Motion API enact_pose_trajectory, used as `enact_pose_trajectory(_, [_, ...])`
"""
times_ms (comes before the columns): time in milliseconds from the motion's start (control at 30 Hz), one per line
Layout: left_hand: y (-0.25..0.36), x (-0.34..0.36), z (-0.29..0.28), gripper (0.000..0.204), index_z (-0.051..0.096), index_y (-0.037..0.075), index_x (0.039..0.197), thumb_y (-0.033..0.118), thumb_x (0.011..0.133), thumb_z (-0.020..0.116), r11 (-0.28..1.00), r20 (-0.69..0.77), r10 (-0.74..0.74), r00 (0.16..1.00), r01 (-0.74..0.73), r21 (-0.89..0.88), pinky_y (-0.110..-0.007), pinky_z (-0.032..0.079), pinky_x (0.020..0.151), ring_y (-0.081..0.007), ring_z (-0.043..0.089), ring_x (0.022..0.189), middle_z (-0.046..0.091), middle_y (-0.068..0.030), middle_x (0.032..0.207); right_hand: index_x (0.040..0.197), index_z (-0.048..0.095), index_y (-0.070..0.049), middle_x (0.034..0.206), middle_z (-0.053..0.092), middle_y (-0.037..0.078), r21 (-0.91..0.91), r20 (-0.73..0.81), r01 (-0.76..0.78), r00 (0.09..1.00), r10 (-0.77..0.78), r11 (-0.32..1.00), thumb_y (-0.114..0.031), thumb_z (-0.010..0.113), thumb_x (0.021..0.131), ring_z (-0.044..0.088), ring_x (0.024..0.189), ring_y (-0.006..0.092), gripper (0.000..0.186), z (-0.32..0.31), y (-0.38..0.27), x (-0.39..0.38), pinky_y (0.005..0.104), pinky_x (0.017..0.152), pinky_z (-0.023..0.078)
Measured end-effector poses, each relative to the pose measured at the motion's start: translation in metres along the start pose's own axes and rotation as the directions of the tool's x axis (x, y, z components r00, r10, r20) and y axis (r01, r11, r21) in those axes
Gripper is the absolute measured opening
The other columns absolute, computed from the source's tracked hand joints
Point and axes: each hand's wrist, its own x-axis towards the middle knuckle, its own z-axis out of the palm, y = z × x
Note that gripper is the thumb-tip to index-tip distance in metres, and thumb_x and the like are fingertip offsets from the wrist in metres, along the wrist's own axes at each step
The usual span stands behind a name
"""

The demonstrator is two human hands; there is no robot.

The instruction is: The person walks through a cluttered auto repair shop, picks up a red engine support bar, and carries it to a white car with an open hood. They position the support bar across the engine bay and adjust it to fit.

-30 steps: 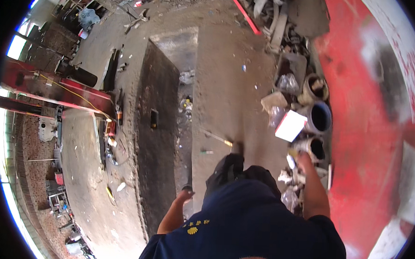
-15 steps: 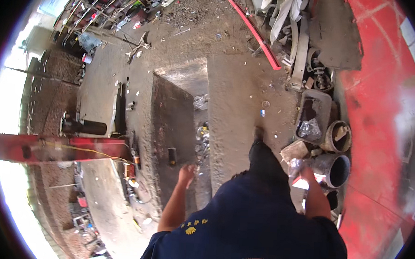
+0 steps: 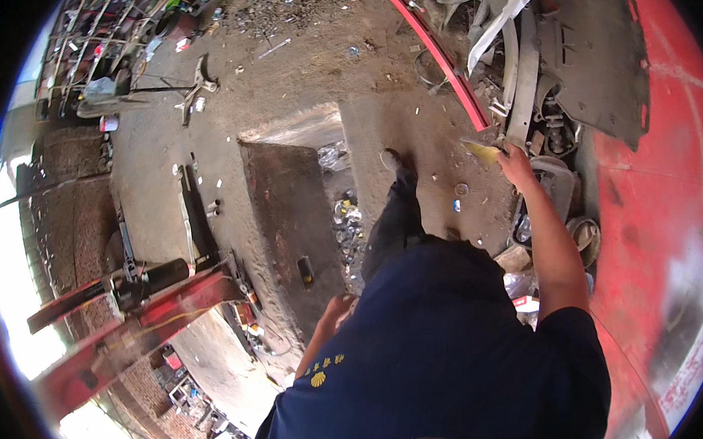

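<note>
Toward the upper right of the frame, the right hand [image 3: 516,166] is held out at the end of a nearly straight arm, its fingers closed around one end of a yellow tapered tool [image 3: 484,152], possibly a scraper; blur hides its exact kind. From those fingers the tool points left and slightly upward, its long axis slanting across the forearm's line, with the far tip over the dirt floor [image 3: 442,165]. Just above that tip in the picture is the lower end of a red metal bar [image 3: 440,53]; whether the two are close in depth, I cannot tell. Below and right of the hand, a grey plastic tub [image 3: 562,176] sits partly behind the forearm. The left hand [image 3: 337,308] is well apart from the tool, at lower centre beside the inspection pit [image 3: 288,208]; its fingers look curled, but I cannot tell whether they meet or hold anything. The right hand is clearly the nearer one.
</note>
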Motion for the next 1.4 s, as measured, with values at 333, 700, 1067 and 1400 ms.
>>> enact_pose_trajectory(333, [0.255, 0.23, -0.317, 0.036, 0.067, 0.001, 0.116, 0.028, 0.093, 0.062, 0.972, -0.365, 0.143, 0.92, -0.2, -0.124, -0.035, 0.052, 0.084, -0.0243, 0.069, 0.095, 0.071, -0.0156, 0.102, 0.106, 0.063, 0.004, 0.092, 0.067, 0.025, -0.536, 0.167, -0.058, 0.971, 0.173, 0.842, -0.02, 0.056, 0.093, 0.069, 0.085, 0.0365, 0.028, 0.053, 0.091, 0.07, 0.0453, 0.071, 0.056])
enact_pose_trajectory(700, [0.26, 0.341, -0.478, 0.034, 0.064, 0.001, 0.113, 0.029, 0.095, 0.062, 0.915, -0.433, -0.158, 0.887, -0.033, -0.403, -0.036, 0.053, 0.073, -0.0211, 0.065, 0.09, 0.068, -0.0108, 0.104, 0.106, 0.065, 0.001, 0.101, 0.066, 0.029, -0.405, 0.111, -0.158, 0.969, 0.22, 0.9, -0.036, 0.063, 0.088, 0.065, 0.098, 0.0438, 0.041, 0.102, -0.173, 0.447, 0.0493, 0.081, 0.053])
enact_pose_trajectory(1067, [0.287, 0.383, -0.602, 0.036, 0.067, 0.002, 0.114, 0.03, 0.093, 0.06, 0.979, 0.089, -0.169, 0.982, 0.177, -0.097, -0.04, 0.05, 0.09, -0.0291, 0.067, 0.102, 0.071, -0.0192, 0.107, 0.095, 0.065, 0.002, 0.073, 0.068, 0.017, 0.205, 0.092, -0.026, 0.996, 0.007, 0.978, -0.025, 0.062, 0.091, 0.066, 0.064, 0.0229, 0.027, 0.218, -0.554, 0.756, 0.0414, 0.061, 0.05])
enact_pose_trajectory(1400, [0.456, 0.586, -0.972, 0.038, 0.063, 0.002, 0.125, 0.029, 0.098, 0.057, 0.94, -0.28, -0.045, 0.959, -0.054, -0.337, -0.035, 0.051, 0.092, -0.0195, 0.066, 0.104, 0.07, -0.0133, 0.111, 0.107, 0.07, -0.006, 0.11, 0.066, 0.026, -0.433, -0.26, -0.519, 0.854, 0.45, 0.737, -0.038, 0.062, 0.083, 0.064, 0.101, 0.0403, 0.041, 0.284, -0.438, 0.771, 0.0508, 0.093, 0.049])
